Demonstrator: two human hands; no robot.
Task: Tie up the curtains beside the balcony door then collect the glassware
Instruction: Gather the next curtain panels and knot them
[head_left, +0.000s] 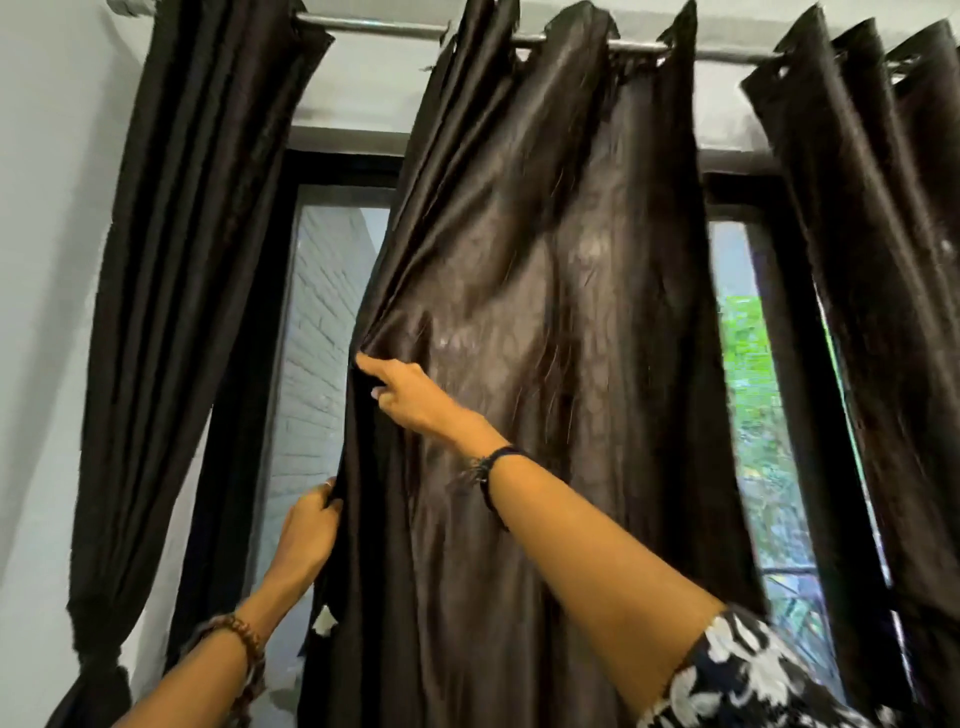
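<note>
Both hands grip the middle curtain (545, 312) at its left edge. Right hand (410, 395) pinches higher, left hand (309, 525) clutches lower. Left curtain (156, 312) hangs tied.

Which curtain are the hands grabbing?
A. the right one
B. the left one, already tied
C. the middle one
C: both the left hand and the right hand grip the left edge of the middle curtain; the left curtain hangs knotted near its bottom, untouched, and the right curtain is untouched too.
</note>
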